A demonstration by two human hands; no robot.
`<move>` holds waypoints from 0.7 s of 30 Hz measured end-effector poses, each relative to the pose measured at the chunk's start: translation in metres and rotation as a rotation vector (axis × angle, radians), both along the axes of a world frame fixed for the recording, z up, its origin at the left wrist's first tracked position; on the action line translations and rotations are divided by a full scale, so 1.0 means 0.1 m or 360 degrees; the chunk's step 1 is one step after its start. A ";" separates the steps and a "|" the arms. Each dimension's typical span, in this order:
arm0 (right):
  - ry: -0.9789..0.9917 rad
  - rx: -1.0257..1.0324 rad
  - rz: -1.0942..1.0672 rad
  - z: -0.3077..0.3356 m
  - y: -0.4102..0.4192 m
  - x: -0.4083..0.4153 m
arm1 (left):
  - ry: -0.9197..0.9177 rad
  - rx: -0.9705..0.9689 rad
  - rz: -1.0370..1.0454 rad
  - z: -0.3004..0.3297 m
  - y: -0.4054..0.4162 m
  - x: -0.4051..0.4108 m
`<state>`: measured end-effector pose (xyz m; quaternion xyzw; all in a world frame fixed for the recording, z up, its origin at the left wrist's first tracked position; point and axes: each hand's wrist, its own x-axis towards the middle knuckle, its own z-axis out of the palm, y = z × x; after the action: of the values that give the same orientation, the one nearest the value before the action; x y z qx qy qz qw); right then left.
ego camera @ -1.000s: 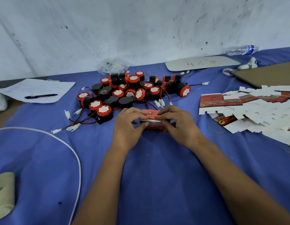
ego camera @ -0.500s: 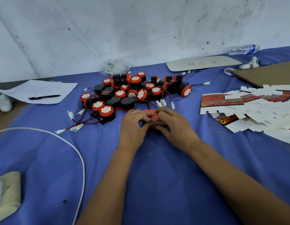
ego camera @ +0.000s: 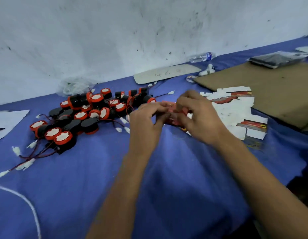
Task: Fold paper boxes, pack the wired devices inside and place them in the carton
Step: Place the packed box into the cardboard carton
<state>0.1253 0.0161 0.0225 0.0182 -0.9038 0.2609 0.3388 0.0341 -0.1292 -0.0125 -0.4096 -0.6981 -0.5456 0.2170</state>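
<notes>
— What do we have in our hands?

— A small red paper box (ego camera: 174, 114), held between both of them just above the blue cloth (ego camera: 167, 187). Our left hand (ego camera: 146, 121) has its fingers curled onto the box's left end, and our right hand (ego camera: 199, 116) pinches the right end, fingers bent over the top. The frame is blurred there, so we cannot tell whether the flaps are closed.

— And where does the box sit compared with the pile of wired devices (ego camera: 91, 111)?

— Just to the right of the pile, near its loose white plugs and red leads. The devices are black drums with red caps, heaped together on the cloth.

— What lies on the other side of the box?

— Right of the box, and partly behind our right hand, we see the stack of flat box blanks (ego camera: 236, 111), white with red printing. Beyond the blanks, further right of the box, is a sheet of brown cardboard (ego camera: 270, 94).

— Anything behind the box?

— A pale oval board (ego camera: 167, 74) with handwriting, against the wall, and a plastic bottle (ego camera: 201, 57) lying on its side. Far left of the box, past the pile, we see a sheet of paper (ego camera: 6, 121).
</notes>
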 end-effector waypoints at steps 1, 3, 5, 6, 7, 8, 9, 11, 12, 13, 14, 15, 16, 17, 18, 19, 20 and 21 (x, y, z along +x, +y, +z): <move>0.0022 0.0004 -0.0125 0.13 0.24 0.21 | 0.0013 0.0031 -0.0100 0.10 0.31 0.10; 0.0026 0.0069 -0.0386 0.37 0.72 0.70 | -0.0029 0.0064 -0.0296 0.30 0.93 0.40; -0.0002 0.0181 -0.0667 0.60 1.18 1.29 | 0.0021 0.0083 -0.0526 0.50 1.53 0.81; -0.0039 0.0209 -0.0834 0.69 1.38 1.59 | 0.0092 0.0081 -0.0620 0.59 1.80 1.03; -0.0098 0.0197 -0.0997 0.76 1.55 1.86 | 0.0150 0.0057 -0.0709 0.68 2.04 1.25; -0.0183 0.0141 -0.1172 0.82 1.73 2.16 | 0.0170 -0.0009 -0.0823 0.77 2.30 1.51; -0.0272 0.0052 -0.1314 0.83 1.89 2.39 | 0.0175 -0.0118 -0.0932 0.83 2.51 1.72; -0.0546 -0.0106 -0.1578 0.80 2.15 2.81 | 0.0181 -0.0455 -0.1130 0.89 2.89 2.13; -0.0744 -0.0179 -0.1667 0.75 2.23 2.92 | 0.0195 -0.0645 -0.1194 0.89 3.01 2.26; -0.0965 -0.0250 -0.1727 0.71 2.29 3.04 | 0.0213 -0.0833 -0.1251 0.87 3.14 2.39; -0.1179 -0.0318 -0.1729 0.67 2.32 3.10 | 0.0261 -0.1020 -0.1268 0.85 3.25 2.47; -0.1349 -0.0405 -0.1702 0.63 2.34 3.13 | 0.0313 -0.1222 -0.1267 0.84 3.35 2.54; -0.1494 -0.0485 -0.1639 0.60 2.34 3.11 | 0.0353 -0.1422 -0.1250 0.83 3.43 2.57; -0.1612 -0.0478 -0.1570 0.56 2.33 3.06 | 0.0383 -0.1604 -0.1228 0.82 3.50 2.57; -0.1714 -0.0398 -0.1513 0.54 2.34 3.03 | 0.0398 -0.1756 -0.1211 0.81 3.56 2.59; -0.1775 -0.0304 -0.1458 0.53 2.33 2.96 | 0.0408 -0.1861 -0.1183 0.80 3.60 2.58; -0.1796 -0.0244 -0.1429 0.51 2.33 2.90 | 0.0413 -0.1920 -0.1160 0.79 3.62 2.58; -0.1800 -0.0217 -0.1404 0.50 2.32 2.86 | 0.0411 -0.1939 -0.1151 0.77 3.63 2.57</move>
<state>0.4113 0.2478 0.0729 -0.5076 -0.8457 0.1250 -0.1069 0.2909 0.2336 0.0644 -0.7247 -0.6679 -0.0442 -0.1635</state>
